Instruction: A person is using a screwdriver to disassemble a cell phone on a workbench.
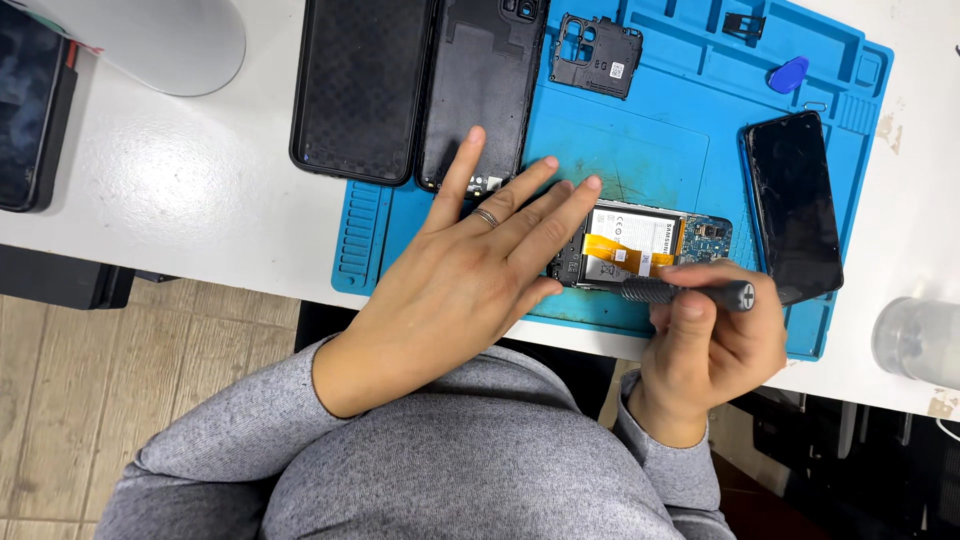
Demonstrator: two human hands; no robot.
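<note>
We see the left hand (470, 270) lying flat, fingers spread, nothing clamped in its grip; its fingertips press the near end of the opened phone (640, 250) on the blue mat (620, 150); the right hand (710, 335) has its grip closed around a screwdriver (690, 293), held level just beside that phone's lower edge; beyond the left grip lie a back cover (483, 80) and a black case (362, 85); past the right grip rest a dark phone (795, 205), a small frame (597, 55) and a blue pick (788, 74); the white surface (180, 180) carries all.
</note>
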